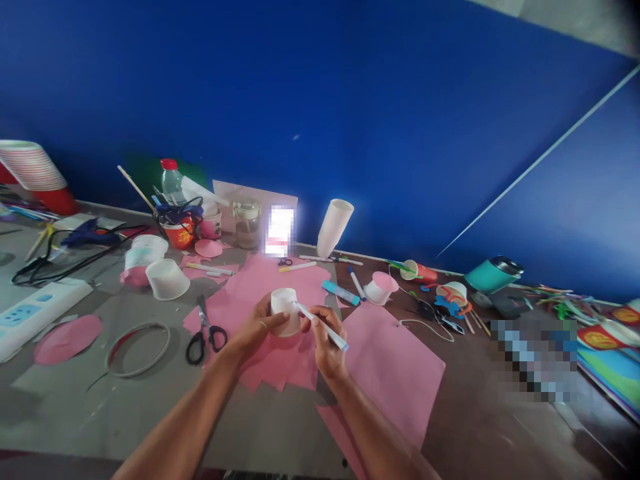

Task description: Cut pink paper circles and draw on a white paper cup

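L grip (266,318) holds cup (283,301); R grip (327,339) holds pen (337,339); cluttered tbl (265,430) (pink paper (395,367)); blue wall (300,80)

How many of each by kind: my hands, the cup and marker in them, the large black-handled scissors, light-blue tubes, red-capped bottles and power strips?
Left hand and right hand: 2
Held white cup: 1
Held marker: 1
Large black-handled scissors: 1
Light-blue tube: 1
Red-capped bottle: 1
Power strip: 1
Total: 8

A white power strip (44,312) lies left, a teal flask (491,275) right.
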`<state>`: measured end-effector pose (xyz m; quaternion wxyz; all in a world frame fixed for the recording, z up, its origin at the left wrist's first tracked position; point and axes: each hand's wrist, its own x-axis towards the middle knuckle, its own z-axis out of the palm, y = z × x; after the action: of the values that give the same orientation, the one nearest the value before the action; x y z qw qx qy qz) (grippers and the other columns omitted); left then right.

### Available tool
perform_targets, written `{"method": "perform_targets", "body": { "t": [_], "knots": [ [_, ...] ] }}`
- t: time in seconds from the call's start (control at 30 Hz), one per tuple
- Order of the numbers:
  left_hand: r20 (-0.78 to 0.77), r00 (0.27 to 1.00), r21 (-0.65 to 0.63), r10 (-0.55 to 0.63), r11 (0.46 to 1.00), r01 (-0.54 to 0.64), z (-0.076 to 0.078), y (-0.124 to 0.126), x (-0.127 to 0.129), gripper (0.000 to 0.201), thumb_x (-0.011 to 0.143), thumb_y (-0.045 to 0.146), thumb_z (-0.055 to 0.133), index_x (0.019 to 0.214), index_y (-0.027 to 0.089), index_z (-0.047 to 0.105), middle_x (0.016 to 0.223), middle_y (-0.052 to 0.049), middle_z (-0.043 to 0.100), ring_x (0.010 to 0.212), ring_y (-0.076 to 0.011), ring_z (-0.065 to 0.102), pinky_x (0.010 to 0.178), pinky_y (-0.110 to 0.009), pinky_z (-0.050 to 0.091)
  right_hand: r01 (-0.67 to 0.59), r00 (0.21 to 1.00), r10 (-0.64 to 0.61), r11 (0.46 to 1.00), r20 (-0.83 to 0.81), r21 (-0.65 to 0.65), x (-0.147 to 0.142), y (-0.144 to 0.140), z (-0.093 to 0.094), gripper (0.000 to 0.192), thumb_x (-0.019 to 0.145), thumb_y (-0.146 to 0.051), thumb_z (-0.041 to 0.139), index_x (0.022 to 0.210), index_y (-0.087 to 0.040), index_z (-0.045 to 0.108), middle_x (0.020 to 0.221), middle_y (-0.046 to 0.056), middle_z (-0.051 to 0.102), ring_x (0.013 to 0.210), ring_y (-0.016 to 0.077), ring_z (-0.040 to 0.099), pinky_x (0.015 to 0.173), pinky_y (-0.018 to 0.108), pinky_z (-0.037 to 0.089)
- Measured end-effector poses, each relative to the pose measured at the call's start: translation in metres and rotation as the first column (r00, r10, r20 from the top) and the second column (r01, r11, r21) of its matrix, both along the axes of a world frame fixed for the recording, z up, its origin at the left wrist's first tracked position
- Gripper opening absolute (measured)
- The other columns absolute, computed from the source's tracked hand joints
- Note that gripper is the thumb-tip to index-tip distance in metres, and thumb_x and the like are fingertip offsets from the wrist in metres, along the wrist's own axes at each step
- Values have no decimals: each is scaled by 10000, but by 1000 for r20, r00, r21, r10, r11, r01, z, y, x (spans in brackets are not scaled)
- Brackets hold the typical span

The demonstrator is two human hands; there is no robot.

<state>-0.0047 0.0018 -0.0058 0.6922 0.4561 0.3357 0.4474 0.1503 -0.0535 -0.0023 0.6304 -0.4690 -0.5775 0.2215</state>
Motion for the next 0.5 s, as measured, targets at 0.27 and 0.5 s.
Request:
{"method": "perform_targets", "body": {
  "t": [0.27, 0.5],
  "knots": [
    [-14, 1000, 5, -15, 1000, 15, -3, 2, -2, 542, 657, 383, 833, 1105, 151, 636, 903, -53, 656, 816, -200, 598, 715, -289, 444, -92, 993, 90, 996, 73, 24, -1, -5, 1, 191, 961, -373, 497, 983, -220, 608, 724, 12, 689, 641, 168, 659, 610, 289, 543],
    [-6, 1000, 2, -15, 1000, 15, 1, -1, -1, 579, 668, 379, 829, 1164, 160, 626, 881, -32, 632, 790, -179, 584, 698, -279, 447, -149, 985, 144, 987, 94, 53, -3, -4, -1, 161, 947, -327, 515, 1021, -221, 610, 735, 16, 706, 636, 169, 669, 599, 281, 544]
  ]
}}
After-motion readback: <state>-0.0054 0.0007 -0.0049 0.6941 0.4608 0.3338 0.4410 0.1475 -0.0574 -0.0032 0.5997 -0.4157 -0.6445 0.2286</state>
